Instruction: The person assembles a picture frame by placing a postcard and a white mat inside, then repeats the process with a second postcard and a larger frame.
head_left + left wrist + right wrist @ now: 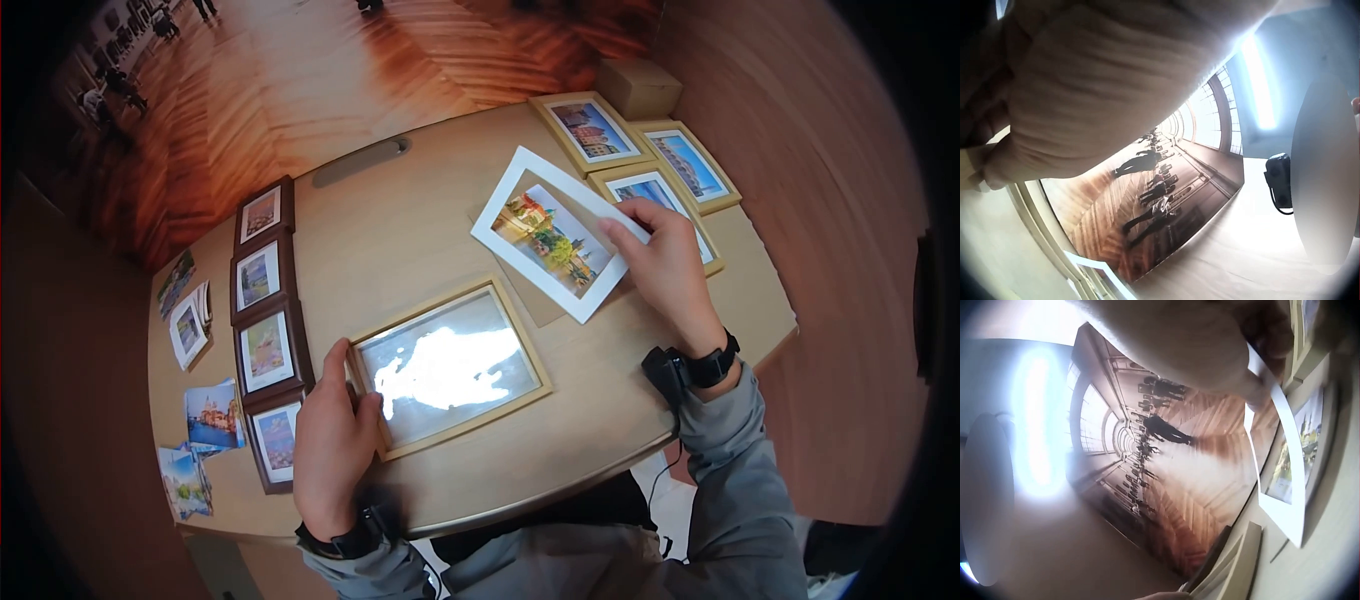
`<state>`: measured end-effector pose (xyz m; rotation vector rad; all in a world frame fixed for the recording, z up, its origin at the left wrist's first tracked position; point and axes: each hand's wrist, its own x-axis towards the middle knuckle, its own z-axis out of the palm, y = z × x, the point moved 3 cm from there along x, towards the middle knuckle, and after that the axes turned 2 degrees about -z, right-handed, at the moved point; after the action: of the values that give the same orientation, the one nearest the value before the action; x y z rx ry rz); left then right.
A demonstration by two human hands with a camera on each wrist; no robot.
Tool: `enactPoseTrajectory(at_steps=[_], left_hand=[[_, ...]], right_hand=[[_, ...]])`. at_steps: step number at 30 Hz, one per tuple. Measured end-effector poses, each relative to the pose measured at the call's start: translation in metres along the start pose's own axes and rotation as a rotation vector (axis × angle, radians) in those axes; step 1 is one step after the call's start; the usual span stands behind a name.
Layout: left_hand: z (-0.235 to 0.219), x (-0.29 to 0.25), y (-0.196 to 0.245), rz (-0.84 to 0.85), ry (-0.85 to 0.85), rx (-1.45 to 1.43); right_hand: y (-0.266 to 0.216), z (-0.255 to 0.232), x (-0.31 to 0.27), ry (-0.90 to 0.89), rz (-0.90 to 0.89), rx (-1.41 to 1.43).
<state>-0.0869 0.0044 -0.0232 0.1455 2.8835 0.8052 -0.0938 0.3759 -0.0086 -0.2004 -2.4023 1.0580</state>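
My left hand (335, 450) grips the left side of a light wooden picture frame (525, 335), thumb over the rim. The frame lies face up, its clear pane catching a bright reflection. With thumb and fingers my right hand (670, 265) pinches the right edge of a white picture mat (600, 295). In the right wrist view the mat (1294, 450) is tilted, its window open. Through that window shows a colourful town picture (550, 240), lying on a brown backing board (530, 305) on the table.
Dark framed pictures (265, 345) form a column at the left. Beyond them lie loose prints (212, 415) and small matted pictures (187, 332). Several light-framed pictures (597, 130) sit at the back right, near a cardboard box (640, 88). A slot (362, 162) runs along the table's far edge.
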Motion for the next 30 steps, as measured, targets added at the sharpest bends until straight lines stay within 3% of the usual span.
enactPoseTrajectory(at_steps=[11, 15, 16, 18, 19, 20, 22, 23, 27, 30], left_hand=[[0.004, 0.005, 0.003, 0.012, -0.027, -0.098], [0.005, 0.007, 0.001, -0.009, 0.001, -0.080], [0.006, 0.007, -0.001, 0.033, 0.068, -0.083], [0.005, 0.009, -0.005, 0.039, 0.197, -0.112], [0.002, 0.010, -0.006, 0.143, 0.354, -0.103], [0.000, 0.011, -0.007, 0.127, 0.364, -0.094], [-0.002, 0.013, -0.011, 0.002, 0.302, -0.347], [0.001, 0.014, -0.014, 0.023, 0.306, -0.364], [0.002, 0.014, -0.015, -0.002, 0.295, -0.363], [0.005, 0.015, -0.015, 0.099, 0.347, -0.141]], right_hand=[[0.009, 0.000, 0.001, -0.009, 0.115, 0.336], [-0.024, 0.004, -0.012, -0.053, -0.193, 0.329], [-0.033, 0.005, -0.017, -0.086, -0.307, 0.247], [-0.040, 0.011, -0.024, -0.131, -0.365, 0.305], [-0.047, 0.012, -0.026, -0.180, -0.540, 0.240], [-0.053, 0.015, -0.030, -0.222, -0.714, 0.173], [-0.063, 0.023, -0.037, -0.248, -0.767, 0.157], [-0.068, 0.028, -0.041, -0.285, -0.840, 0.130], [-0.071, 0.040, -0.052, -0.402, -0.941, 0.047], [-0.068, 0.046, -0.055, -0.498, -0.946, 0.058]])
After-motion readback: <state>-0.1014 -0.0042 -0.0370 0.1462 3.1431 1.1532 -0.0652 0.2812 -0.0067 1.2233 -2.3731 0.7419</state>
